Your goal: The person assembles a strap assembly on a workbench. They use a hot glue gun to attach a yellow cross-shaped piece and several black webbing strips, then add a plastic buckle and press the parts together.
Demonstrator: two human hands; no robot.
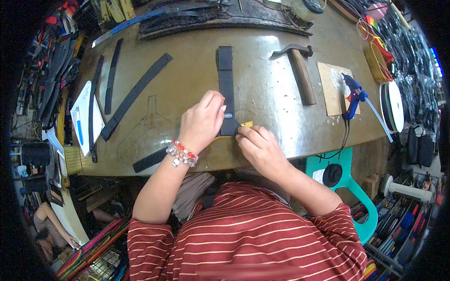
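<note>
At the worktop's [281, 98] near edge my left hand [202, 122] lies curled on the lower end of a black strap [226, 89], pressing it down. My right hand [260, 149] pinches a small yellow piece [247, 124] just beside it, perhaps touching the strap. Farther off lies a hammer [300, 70], and toward the right edge a blue glue gun [354, 96] on a board [332, 89].

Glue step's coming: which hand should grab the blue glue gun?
Probably the right hand: the glue gun lies on its side of the table, while the left hand rests on the black strap.
</note>
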